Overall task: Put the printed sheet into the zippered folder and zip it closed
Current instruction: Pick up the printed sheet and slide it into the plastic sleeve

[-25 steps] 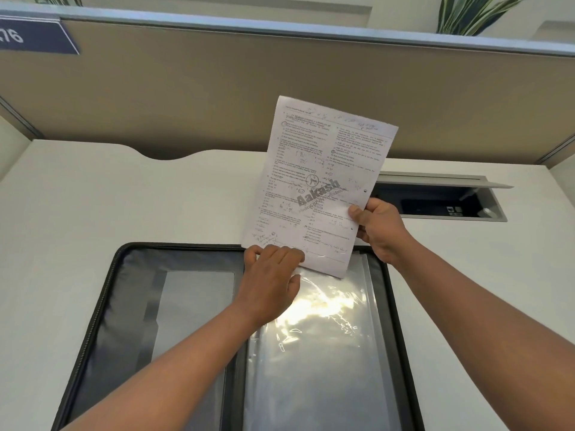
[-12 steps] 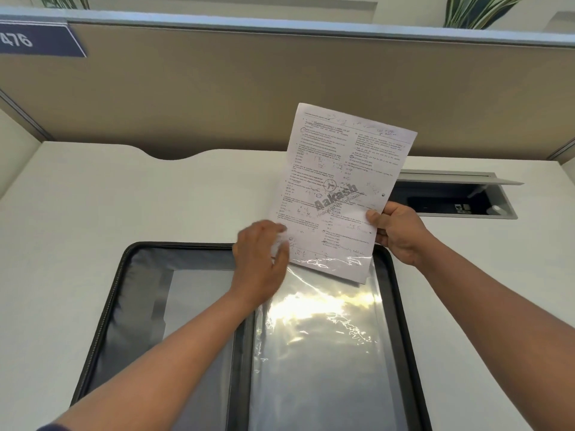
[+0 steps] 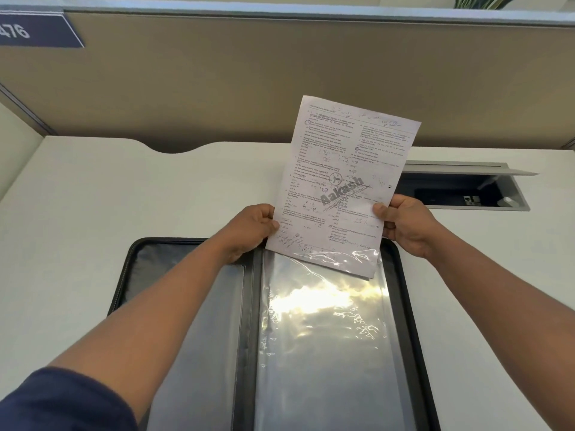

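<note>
The black zippered folder (image 3: 410, 306) lies open on the white desk, with a shiny clear plastic sleeve (image 3: 323, 337) on its right half. The printed sheet (image 3: 345, 169) stands tilted above the sleeve's top edge, and its bottom strip sits under the clear plastic. My left hand (image 3: 249, 231) grips the sheet's lower left edge. My right hand (image 3: 404, 225) grips its lower right edge. The zipper pull is hidden from view.
A tan partition wall (image 3: 280, 73) closes off the desk's far side, with a blue number plate (image 3: 34, 32) at upper left. An open cable hatch (image 3: 466, 191) sits in the desk (image 3: 93, 197) behind my right hand.
My left hand moved from the sleeve's opening to the sheet's left edge and took hold of it. The sheet's bottom edge slid lower, under the clear plastic.
</note>
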